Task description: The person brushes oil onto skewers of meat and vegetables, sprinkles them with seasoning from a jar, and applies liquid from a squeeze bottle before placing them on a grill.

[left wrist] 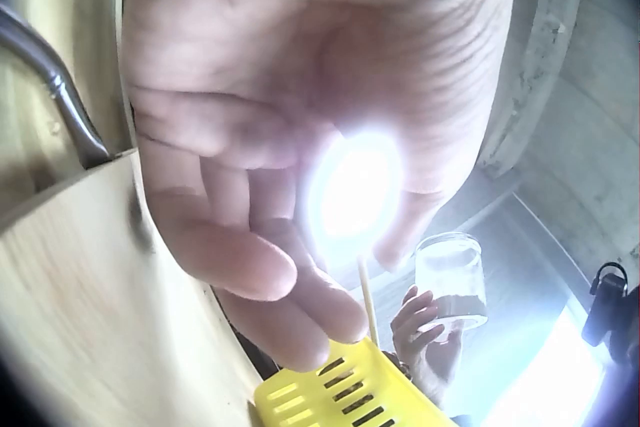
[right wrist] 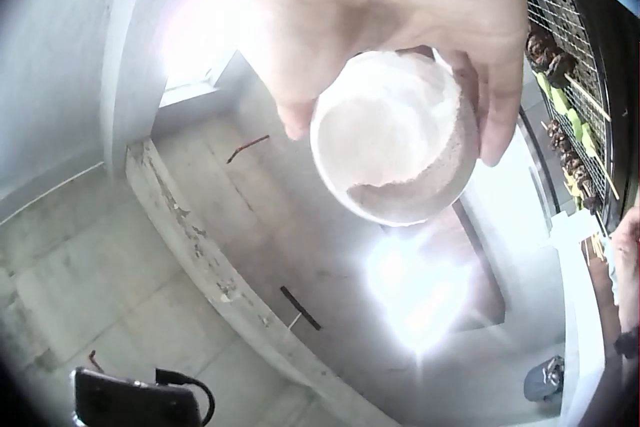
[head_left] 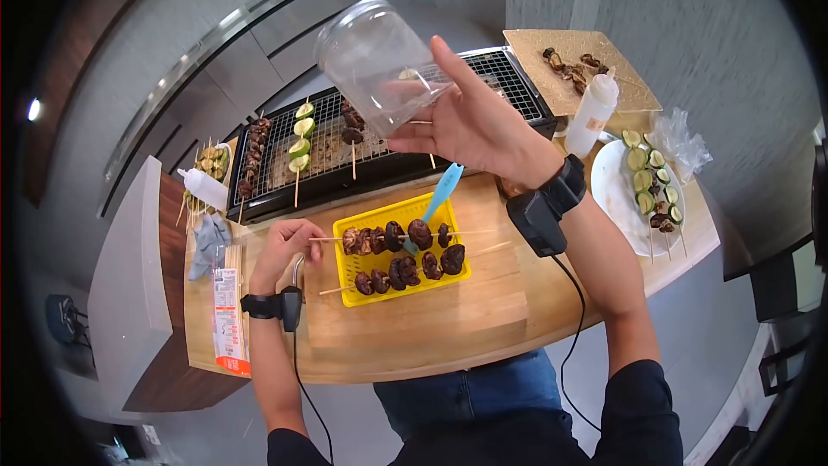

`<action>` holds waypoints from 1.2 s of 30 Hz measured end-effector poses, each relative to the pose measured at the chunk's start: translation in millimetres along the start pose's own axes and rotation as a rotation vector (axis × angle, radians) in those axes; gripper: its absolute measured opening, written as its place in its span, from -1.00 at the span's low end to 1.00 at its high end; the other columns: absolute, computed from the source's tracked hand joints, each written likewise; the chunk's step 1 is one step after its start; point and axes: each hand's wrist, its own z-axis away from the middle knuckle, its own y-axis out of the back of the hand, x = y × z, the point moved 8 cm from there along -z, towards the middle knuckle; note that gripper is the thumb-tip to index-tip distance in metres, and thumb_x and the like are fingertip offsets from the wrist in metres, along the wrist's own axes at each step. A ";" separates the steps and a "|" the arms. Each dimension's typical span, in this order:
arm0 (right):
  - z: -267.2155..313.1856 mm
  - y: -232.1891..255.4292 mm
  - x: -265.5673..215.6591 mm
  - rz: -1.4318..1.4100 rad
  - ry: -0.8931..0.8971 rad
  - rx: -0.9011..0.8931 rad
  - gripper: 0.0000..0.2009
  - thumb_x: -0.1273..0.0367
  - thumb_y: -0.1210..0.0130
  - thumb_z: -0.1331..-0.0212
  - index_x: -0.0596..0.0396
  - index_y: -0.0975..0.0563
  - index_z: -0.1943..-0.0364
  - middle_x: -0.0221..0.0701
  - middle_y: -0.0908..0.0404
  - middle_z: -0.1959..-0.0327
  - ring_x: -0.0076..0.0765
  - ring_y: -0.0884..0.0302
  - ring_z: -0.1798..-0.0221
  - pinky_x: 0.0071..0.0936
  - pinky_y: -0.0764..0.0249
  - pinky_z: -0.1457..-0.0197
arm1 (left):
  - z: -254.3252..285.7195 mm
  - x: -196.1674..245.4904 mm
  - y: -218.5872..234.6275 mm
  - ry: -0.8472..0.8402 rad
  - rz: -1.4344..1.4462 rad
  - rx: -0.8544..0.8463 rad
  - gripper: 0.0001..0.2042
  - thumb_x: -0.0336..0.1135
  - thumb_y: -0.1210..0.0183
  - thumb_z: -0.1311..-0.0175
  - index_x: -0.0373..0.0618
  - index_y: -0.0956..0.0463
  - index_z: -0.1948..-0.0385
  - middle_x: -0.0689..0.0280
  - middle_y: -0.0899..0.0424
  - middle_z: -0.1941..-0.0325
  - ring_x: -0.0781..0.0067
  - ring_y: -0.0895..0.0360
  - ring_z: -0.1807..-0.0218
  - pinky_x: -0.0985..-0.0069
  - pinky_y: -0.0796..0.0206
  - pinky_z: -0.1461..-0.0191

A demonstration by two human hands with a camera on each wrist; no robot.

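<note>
My right hand holds a clear plastic jar high over the table, tilted. In the right wrist view, pale grainy powder lies along one side inside the jar. Lower down, my left hand pinches the stick end of a skewer of dark brown mushroom-like pieces. That skewer lies across a yellow slotted basket. Nearer to me, a second, similar skewer rests in the basket. A blue-handled utensil leans out at the basket's far side, its lower end partly hidden by the food.
Behind the basket stands a black grill with several skewers on its mesh. Squeeze bottles stand at left and right. A white plate holds zucchini skewers, beside a gold board. A stick packet lies at left.
</note>
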 end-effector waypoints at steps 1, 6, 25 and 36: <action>0.4 0.9 1.5 -0.002 0.000 0.000 -0.23 -0.19 0.19 -0.28 0.20 -0.19 -0.31 -0.09 -0.35 -0.24 -0.05 -0.36 -0.24 -0.16 -0.30 -0.33 | 0.6 -0.8 0.5 0.015 0.022 -0.003 -0.61 -0.07 -0.02 -0.40 -0.31 -0.56 0.29 0.26 -0.60 0.58 0.58 -0.50 0.57 0.66 -0.30 0.49; 10.1 -10.1 -14.5 0.313 0.182 0.022 -0.32 0.12 -0.25 -0.13 0.22 -0.27 -0.23 -0.20 -0.47 -0.11 -0.23 -0.43 -0.17 -0.34 -0.41 -0.23 | -0.7 -5.8 1.1 0.044 0.057 -0.031 -0.60 -0.05 0.00 -0.41 -0.30 -0.55 0.26 0.25 -0.61 0.55 0.57 -0.51 0.57 0.67 -0.31 0.50; 27.5 -44.1 -27.2 0.533 0.239 -0.161 -0.08 0.55 -0.41 0.29 0.26 -0.13 -0.29 -0.29 -0.35 -0.23 -0.37 -0.30 -0.28 -0.40 -0.28 -0.34 | -0.6 -2.4 -3.3 0.070 -0.006 -0.027 -0.53 0.03 -0.02 -0.36 -0.33 -0.55 0.27 0.24 -0.61 0.56 0.58 -0.54 0.55 0.70 -0.31 0.54; 20.0 -36.1 -24.7 0.623 0.234 -0.085 -0.10 0.53 -0.41 0.28 0.26 -0.17 -0.28 -0.30 -0.39 -0.20 -0.40 -0.32 -0.26 -0.42 -0.29 -0.32 | -0.8 -2.9 -3.1 0.080 -0.036 -0.025 -0.51 0.08 -0.03 -0.33 -0.31 -0.55 0.27 0.26 -0.60 0.56 0.60 -0.54 0.55 0.72 -0.32 0.54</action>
